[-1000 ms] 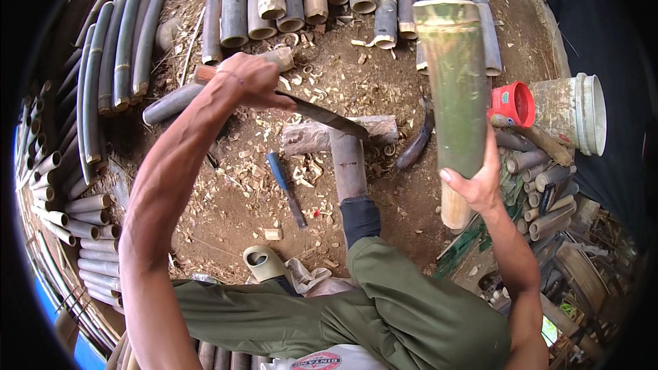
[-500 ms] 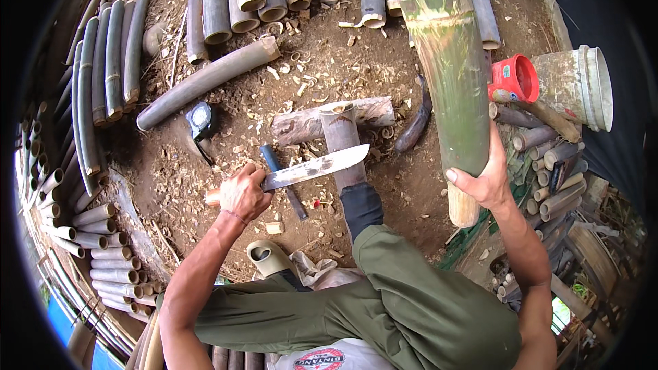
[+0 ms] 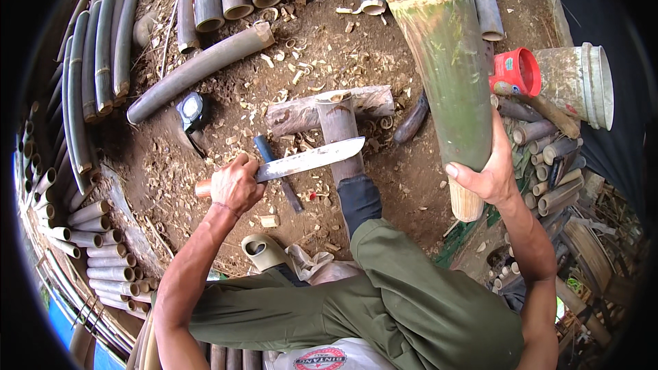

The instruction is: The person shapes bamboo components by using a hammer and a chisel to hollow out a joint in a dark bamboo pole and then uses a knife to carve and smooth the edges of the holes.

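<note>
My left hand [image 3: 237, 183] is closed around the handle of a machete [image 3: 312, 160], its broad blade pointing right. My right hand [image 3: 488, 171] grips a thick green bamboo piece [image 3: 449, 75] above its pale, whittled lower end; the wide end points away and up. Past the blade, a dark bamboo tube [image 3: 337, 120] rests against a short log [image 3: 377, 101] on the ground. Its near end meets dark cloth at my trouser leg; how they join is hidden. Partly covered by the blade lies a blue-handled tool [image 3: 264, 148].
Bamboo tubes lie in rows at the far side [image 3: 236, 7] and left [image 3: 103, 55], with one loose tube [image 3: 202, 72]. A tape measure [image 3: 190, 109] and wood shavings lie on the soil. At right are a red container [image 3: 514, 74], a pale bucket [image 3: 579, 85] and stacked bamboo [image 3: 558, 192].
The green bamboo piece has risen slightly, its wide end swinging left and away. My left hand and machete have shifted a little left and up. Both grips stay closed.
</note>
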Tool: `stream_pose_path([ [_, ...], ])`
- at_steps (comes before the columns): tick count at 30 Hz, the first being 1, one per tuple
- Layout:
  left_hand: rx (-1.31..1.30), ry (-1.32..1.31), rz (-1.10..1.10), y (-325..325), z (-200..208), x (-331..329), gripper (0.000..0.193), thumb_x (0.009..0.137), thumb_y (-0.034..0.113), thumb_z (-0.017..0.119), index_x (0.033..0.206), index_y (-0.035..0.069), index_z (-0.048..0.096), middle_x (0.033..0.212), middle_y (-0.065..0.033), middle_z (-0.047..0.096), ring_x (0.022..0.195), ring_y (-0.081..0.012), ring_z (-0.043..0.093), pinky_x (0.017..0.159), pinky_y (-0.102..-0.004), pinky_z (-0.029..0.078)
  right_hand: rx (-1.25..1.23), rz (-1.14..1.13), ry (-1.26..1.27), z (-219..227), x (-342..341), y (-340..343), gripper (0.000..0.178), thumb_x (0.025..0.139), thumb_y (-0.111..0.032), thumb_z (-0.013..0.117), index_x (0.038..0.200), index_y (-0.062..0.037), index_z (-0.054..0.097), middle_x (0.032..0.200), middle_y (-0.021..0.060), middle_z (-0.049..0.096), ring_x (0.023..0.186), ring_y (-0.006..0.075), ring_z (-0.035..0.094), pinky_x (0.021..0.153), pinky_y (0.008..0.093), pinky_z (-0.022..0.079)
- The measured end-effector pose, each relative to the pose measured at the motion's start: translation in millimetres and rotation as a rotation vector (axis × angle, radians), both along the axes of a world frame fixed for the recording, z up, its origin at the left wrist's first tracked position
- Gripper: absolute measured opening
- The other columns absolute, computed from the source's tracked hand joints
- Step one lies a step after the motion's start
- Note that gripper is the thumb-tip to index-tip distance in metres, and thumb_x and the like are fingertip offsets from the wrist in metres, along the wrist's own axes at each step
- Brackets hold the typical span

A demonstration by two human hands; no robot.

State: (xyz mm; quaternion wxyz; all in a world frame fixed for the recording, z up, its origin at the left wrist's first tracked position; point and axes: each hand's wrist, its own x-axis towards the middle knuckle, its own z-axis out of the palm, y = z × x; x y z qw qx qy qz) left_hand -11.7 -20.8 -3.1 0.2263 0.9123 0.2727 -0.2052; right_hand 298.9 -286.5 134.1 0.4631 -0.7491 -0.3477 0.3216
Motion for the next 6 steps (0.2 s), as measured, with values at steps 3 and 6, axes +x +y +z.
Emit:
stream_pose_path([
  [3, -0.006, 0.015, -0.001, 1, 0, 4, 0.013, 0.072, 0.013, 0.065, 0.081, 0.005, 0.062, 0.081, -0.0097, 0.056, 0.071, -0.0288, 0.062, 0.064, -0.0446, 0.051, -0.009, 0.049, -0.002, 0, 0, 1, 0.096, 0.070, -0.024, 0.079, 0.146, 0.0054, 0.028, 0.134, 0.0140, 0.049, 0.124, 0.0214, 0.048, 0.106, 0.0345, 0.036],
  [6, 0.006, 0.028, -0.028, 4, -5, 2, 0.011, 0.073, 0.013, 0.065, 0.080, 0.006, 0.062, 0.085, -0.0105, 0.059, 0.072, -0.0269, 0.063, 0.064, -0.0455, 0.051, -0.052, 0.195, -0.112, -9, 1, -3, 0.099, 0.071, -0.020, 0.082, 0.148, 0.0031, 0.024, 0.143, 0.0188, 0.046, 0.133, 0.0244, 0.045, 0.111, 0.0360, 0.036],
])
